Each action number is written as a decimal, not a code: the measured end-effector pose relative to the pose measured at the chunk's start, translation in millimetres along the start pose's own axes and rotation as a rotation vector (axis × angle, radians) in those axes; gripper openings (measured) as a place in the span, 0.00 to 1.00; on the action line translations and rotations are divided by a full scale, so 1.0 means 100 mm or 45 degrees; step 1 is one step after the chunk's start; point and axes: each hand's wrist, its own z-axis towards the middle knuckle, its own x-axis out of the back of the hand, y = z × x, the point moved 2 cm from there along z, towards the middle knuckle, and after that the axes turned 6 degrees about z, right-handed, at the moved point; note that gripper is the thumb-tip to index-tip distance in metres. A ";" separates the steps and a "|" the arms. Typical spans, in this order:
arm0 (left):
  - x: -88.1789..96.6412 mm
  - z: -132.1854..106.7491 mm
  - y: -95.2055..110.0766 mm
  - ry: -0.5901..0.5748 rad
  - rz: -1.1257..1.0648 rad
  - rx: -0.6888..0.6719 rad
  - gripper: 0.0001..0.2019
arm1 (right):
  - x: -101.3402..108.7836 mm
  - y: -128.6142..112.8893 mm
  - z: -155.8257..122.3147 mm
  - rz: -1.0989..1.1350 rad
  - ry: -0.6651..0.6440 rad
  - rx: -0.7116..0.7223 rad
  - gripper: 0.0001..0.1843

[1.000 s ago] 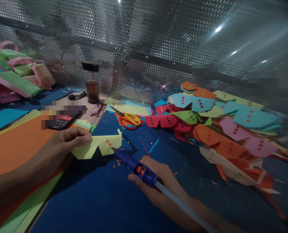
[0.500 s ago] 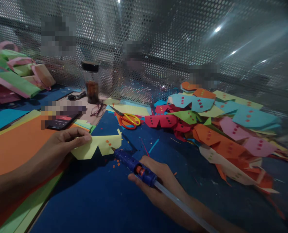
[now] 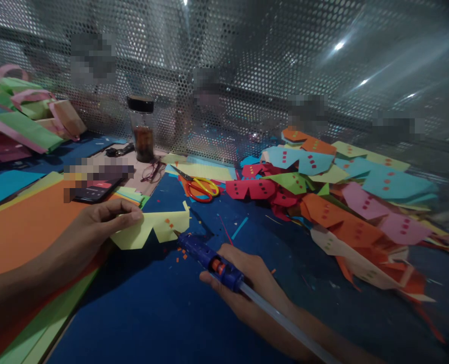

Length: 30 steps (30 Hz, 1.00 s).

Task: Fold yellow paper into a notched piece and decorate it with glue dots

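My left hand (image 3: 110,222) pinches the left end of a pale yellow paper cutout (image 3: 165,225), which has a V-shaped notch in its lower edge. Small orange paper squares (image 3: 169,223) sit on its right half. In my right hand (image 3: 252,283) is a blue glue gun (image 3: 209,258), with a long clear glue stick (image 3: 281,318) running out of its back. The nozzle is at the cutout's right half, close to the orange squares; whether it touches cannot be made out. Tiny orange scraps (image 3: 182,255) lie below the nozzle.
Scissors (image 3: 201,188) with red and yellow handles lie beyond the cutout. Colored paper cutouts (image 3: 345,217) are heaped at right. Paper sheets (image 3: 23,227) and a phone (image 3: 99,184) are at left. A lidded jar (image 3: 143,131) stands before the perforated metal screen (image 3: 224,116).
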 end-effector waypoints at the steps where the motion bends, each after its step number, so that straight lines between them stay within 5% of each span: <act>1: 0.00 -0.01 0.01 -0.004 -0.002 -0.002 0.17 | 0.00 0.00 0.00 -0.008 -0.003 -0.001 0.16; 30: -0.02 -0.04 0.05 -0.012 0.009 0.023 0.15 | 0.01 -0.02 -0.03 -0.043 0.008 0.061 0.16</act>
